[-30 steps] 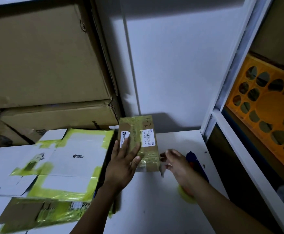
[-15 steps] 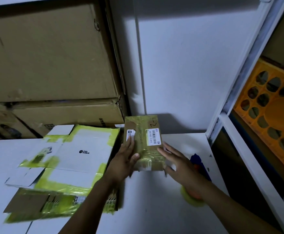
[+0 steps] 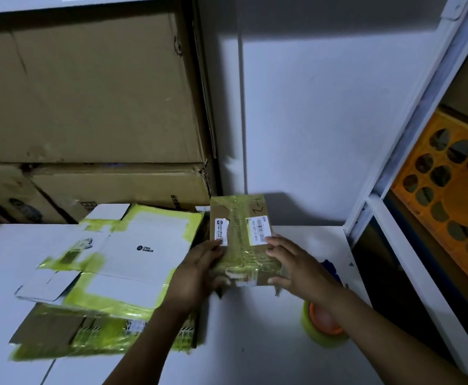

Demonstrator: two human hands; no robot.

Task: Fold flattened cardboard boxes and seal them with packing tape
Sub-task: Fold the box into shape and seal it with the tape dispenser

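Gripping taped box from both sides: left hand fingers curled round left edge, right hand fingers pinching right edge.

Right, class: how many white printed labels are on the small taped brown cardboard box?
2. On top of the box: one white printed label at left, by the left hand; the other at right, by the right hand. Hidden faces may carry more.

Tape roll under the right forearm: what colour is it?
Yellow-green tape roll with an orange core; head view.
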